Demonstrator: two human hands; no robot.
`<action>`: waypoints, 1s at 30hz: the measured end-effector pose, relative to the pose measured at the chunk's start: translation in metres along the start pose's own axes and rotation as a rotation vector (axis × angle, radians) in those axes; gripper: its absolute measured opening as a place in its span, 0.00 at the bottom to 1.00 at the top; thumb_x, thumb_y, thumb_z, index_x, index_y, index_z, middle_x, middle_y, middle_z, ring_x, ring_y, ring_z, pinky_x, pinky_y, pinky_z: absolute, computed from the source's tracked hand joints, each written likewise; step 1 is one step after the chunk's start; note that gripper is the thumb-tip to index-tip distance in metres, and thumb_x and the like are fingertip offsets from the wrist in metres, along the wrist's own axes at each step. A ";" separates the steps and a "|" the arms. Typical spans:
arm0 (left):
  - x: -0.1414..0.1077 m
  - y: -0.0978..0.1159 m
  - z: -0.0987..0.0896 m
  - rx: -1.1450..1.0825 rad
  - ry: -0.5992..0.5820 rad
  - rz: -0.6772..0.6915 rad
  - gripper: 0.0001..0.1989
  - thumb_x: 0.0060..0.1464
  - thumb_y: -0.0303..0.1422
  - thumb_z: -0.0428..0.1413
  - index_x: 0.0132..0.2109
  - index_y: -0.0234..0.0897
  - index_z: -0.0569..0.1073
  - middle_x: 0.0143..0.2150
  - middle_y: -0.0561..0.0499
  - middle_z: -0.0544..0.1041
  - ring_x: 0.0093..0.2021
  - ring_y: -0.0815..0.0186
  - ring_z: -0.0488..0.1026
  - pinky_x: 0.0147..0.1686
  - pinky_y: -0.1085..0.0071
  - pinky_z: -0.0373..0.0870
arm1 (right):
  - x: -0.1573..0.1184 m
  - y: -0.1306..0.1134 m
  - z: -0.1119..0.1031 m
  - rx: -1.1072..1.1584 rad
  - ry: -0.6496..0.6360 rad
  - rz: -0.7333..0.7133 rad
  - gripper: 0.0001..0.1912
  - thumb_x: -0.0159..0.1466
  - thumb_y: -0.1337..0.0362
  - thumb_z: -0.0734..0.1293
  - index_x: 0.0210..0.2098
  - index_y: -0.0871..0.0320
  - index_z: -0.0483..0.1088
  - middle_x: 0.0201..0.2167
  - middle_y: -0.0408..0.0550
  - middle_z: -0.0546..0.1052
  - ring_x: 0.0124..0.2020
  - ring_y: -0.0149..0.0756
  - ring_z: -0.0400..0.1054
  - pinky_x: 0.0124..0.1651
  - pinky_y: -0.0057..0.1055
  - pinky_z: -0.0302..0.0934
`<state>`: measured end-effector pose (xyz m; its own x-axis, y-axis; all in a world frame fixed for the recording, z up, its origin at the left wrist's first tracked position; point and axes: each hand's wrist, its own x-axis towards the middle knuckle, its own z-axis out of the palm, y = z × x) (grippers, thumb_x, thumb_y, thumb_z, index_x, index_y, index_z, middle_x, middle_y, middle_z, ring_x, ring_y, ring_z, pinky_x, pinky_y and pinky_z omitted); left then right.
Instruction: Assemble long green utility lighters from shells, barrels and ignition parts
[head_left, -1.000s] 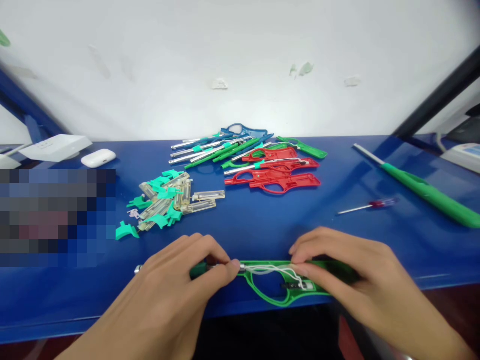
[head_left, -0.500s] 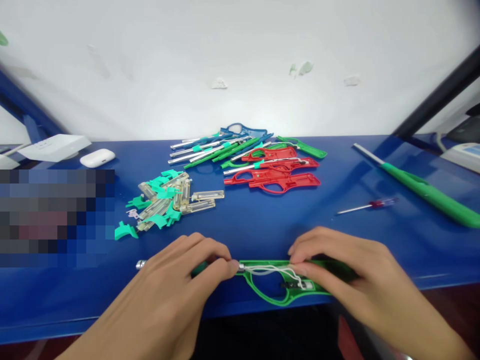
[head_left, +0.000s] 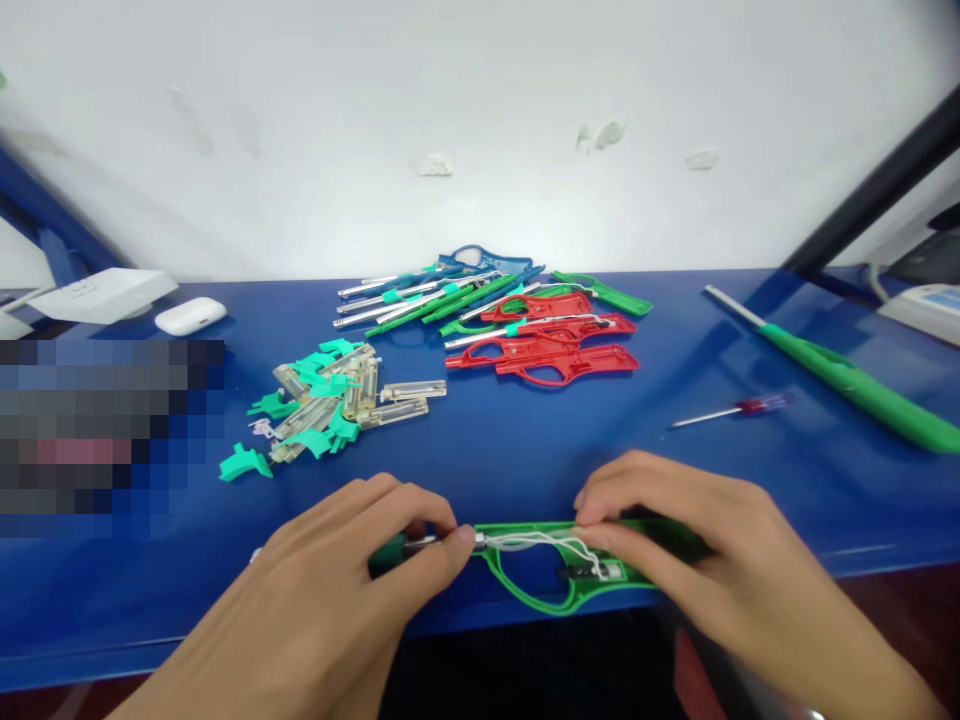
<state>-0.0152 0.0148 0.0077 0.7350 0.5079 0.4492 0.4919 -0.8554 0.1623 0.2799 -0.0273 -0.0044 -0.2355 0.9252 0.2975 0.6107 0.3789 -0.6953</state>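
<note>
At the table's front edge lies an open green lighter shell with a looped trigger guard. Inside it run white wires beside a small black part. My left hand is closed, thumb and forefinger pinching the metal tube at the shell's left end. A dark green piece shows beneath that hand's fingers. My right hand is closed on the shell's handle, its thumb and fingertips near the wires; its palm hides the handle's far end.
Teal triggers and clear fuel tanks lie piled left of centre. Behind are red shell halves and several lighter parts with metal tubes. A screwdriver and a whole green lighter lie right; a white case sits left.
My left hand has shifted slightly, now covering most of the tube's left tip. The right hand keeps its grip on the shell. The whole view has moved a little.
</note>
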 end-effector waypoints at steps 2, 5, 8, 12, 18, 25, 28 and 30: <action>-0.002 -0.001 0.001 -0.019 -0.012 -0.012 0.22 0.62 0.17 0.48 0.53 0.46 0.75 0.47 0.54 0.83 0.38 0.65 0.79 0.35 0.72 0.76 | 0.000 0.000 0.000 -0.003 -0.006 0.001 0.05 0.75 0.59 0.71 0.40 0.45 0.75 0.38 0.32 0.82 0.37 0.24 0.78 0.43 0.18 0.69; -0.009 -0.002 0.005 -0.037 -0.050 -0.043 0.27 0.61 0.15 0.47 0.56 0.48 0.76 0.51 0.53 0.81 0.42 0.66 0.80 0.39 0.72 0.77 | 0.000 0.001 0.000 -0.010 -0.014 0.007 0.05 0.75 0.59 0.71 0.40 0.45 0.76 0.38 0.33 0.82 0.37 0.25 0.78 0.43 0.19 0.69; -0.016 -0.004 0.009 -0.051 -0.061 -0.067 0.32 0.62 0.14 0.46 0.62 0.50 0.76 0.54 0.52 0.80 0.45 0.66 0.80 0.42 0.74 0.78 | -0.001 0.001 0.000 -0.013 -0.016 0.010 0.06 0.76 0.58 0.71 0.40 0.46 0.76 0.38 0.34 0.82 0.37 0.26 0.78 0.42 0.20 0.69; -0.018 -0.004 0.012 -0.084 -0.040 -0.103 0.31 0.65 0.16 0.46 0.62 0.50 0.78 0.54 0.50 0.80 0.47 0.66 0.81 0.45 0.75 0.80 | 0.000 0.000 0.000 -0.015 -0.015 0.009 0.06 0.76 0.59 0.71 0.39 0.47 0.76 0.38 0.36 0.83 0.37 0.28 0.79 0.42 0.22 0.70; -0.012 0.002 0.008 -0.137 -0.007 -0.087 0.29 0.66 0.17 0.45 0.60 0.49 0.79 0.48 0.49 0.81 0.42 0.64 0.79 0.43 0.72 0.82 | 0.000 -0.001 -0.001 -0.017 -0.020 0.016 0.07 0.76 0.59 0.70 0.39 0.48 0.76 0.38 0.38 0.83 0.37 0.31 0.79 0.41 0.25 0.71; -0.005 0.008 0.006 -0.034 -0.005 -0.042 0.18 0.79 0.27 0.42 0.49 0.41 0.78 0.44 0.50 0.79 0.38 0.63 0.77 0.40 0.68 0.78 | 0.001 -0.001 -0.001 -0.009 -0.015 0.015 0.06 0.75 0.59 0.71 0.39 0.47 0.76 0.37 0.36 0.82 0.36 0.28 0.79 0.42 0.23 0.70; -0.005 0.008 0.006 0.008 0.010 -0.010 0.20 0.76 0.22 0.41 0.53 0.40 0.77 0.46 0.49 0.80 0.39 0.61 0.76 0.41 0.65 0.76 | 0.001 -0.001 0.000 -0.010 -0.008 0.009 0.06 0.75 0.60 0.71 0.39 0.47 0.76 0.37 0.35 0.82 0.36 0.27 0.79 0.42 0.22 0.70; -0.006 0.006 0.006 0.027 0.018 0.003 0.25 0.69 0.15 0.40 0.56 0.40 0.76 0.48 0.48 0.80 0.40 0.61 0.76 0.41 0.64 0.75 | 0.001 -0.001 0.000 -0.015 -0.006 0.002 0.06 0.75 0.60 0.71 0.39 0.47 0.76 0.37 0.35 0.82 0.36 0.27 0.78 0.41 0.21 0.70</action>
<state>-0.0137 0.0069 0.0003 0.7285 0.5029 0.4651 0.5019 -0.8540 0.1372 0.2793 -0.0268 -0.0030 -0.2384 0.9262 0.2922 0.6224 0.3766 -0.6861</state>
